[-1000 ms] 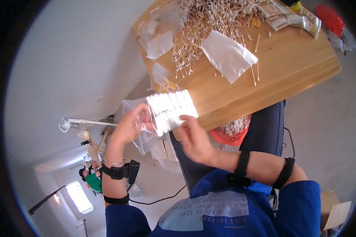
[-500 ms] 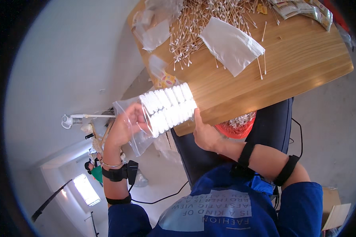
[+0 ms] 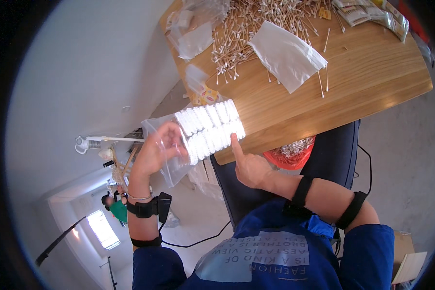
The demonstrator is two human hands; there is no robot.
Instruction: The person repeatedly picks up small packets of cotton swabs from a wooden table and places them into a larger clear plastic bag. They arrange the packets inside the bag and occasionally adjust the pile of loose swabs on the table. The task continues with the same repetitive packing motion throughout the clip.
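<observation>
My left hand (image 3: 153, 151) grips a clear plastic bag (image 3: 175, 173) at its loose end, fingers and thumb curled and partly seen through the film. White ribbed bundles (image 3: 210, 128) fill the bag in two rows; bright glare hides their detail. The filled bag is held over the table's near left corner. With its index finger stretched out, my right hand (image 3: 252, 169) touches the lower right end of the bag. Its other fingers are folded, and nothing shows in them.
Loose cotton swabs (image 3: 246, 36) heap on the wooden table (image 3: 362, 87), beside a white sheet (image 3: 287, 55). Crumpled plastic (image 3: 195, 41) lies at the left edge, packets (image 3: 367, 14) at the far right. Below sit a red swab-filled container (image 3: 295, 157) and a dark chair (image 3: 331, 164).
The bag has shifted slightly right, and its glare has dimmed. My right index fingertip has moved a little left along the bag's end.
</observation>
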